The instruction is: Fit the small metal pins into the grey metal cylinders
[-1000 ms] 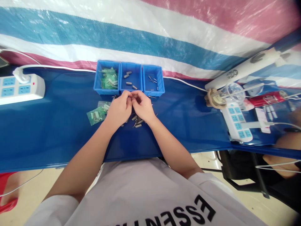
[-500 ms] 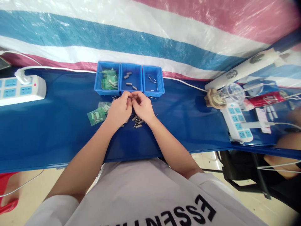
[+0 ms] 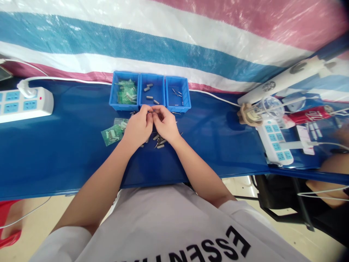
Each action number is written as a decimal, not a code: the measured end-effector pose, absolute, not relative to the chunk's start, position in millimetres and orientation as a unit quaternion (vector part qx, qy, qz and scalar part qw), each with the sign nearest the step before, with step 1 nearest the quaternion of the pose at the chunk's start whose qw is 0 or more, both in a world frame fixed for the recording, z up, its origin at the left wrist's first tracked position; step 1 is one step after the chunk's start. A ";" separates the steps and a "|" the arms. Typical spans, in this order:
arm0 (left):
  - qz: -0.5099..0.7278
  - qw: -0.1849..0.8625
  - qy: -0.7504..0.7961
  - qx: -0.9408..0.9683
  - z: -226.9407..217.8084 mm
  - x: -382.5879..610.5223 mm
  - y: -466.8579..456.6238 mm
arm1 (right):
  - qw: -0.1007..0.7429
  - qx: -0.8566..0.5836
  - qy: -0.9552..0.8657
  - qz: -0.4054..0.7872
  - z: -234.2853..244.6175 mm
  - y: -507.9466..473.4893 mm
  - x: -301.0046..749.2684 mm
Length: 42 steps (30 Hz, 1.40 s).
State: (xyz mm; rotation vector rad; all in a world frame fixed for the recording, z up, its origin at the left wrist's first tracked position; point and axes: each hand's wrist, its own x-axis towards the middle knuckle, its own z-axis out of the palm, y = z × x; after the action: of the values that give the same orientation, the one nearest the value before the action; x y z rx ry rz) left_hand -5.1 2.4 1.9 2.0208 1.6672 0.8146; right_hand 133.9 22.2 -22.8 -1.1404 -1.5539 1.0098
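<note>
My left hand and my right hand meet fingertip to fingertip over the blue table, just in front of the middle blue bin. Both hands pinch a tiny part between them; it is too small to name. Loose small metal cylinders and pins lie on the table under my wrists. A small green packet of parts lies left of my left hand. The left bin holds green packets, the middle bin a few metal cylinders, the right bin thin pins.
A white power strip sits at the far left with a white cable along the back edge. At the right stand another power strip, a white tool and clutter. Another person's arm shows at the right edge.
Hardly anything differs; my fingertips have shifted slightly while still pinched together at the same spot.
</note>
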 end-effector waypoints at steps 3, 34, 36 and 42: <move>0.298 0.196 0.600 0.716 2.8 -5.1 1.3 | 0.465 -0.461 -0.632 0.413 -20.4 20.9 133.5; 0.448 0.172 0.587 0.652 -1.4 -0.9 0.7 | 0.487 -0.462 -0.659 0.340 -18.1 19.8 133.8; 0.453 0.175 0.576 0.658 -3.5 0.1 0.6 | 0.515 -0.450 -0.631 0.365 -20.6 21.0 132.7; 0.433 0.198 0.547 0.689 -4.8 3.0 -0.8 | 0.594 -0.413 -0.522 0.452 -23.1 25.7 131.2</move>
State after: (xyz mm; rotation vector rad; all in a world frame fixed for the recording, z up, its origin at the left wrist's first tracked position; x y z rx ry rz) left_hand 3.0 -0.8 -4.8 1.9268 1.5306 1.2113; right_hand 131.2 25.7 -23.1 -0.9589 -1.2129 1.0507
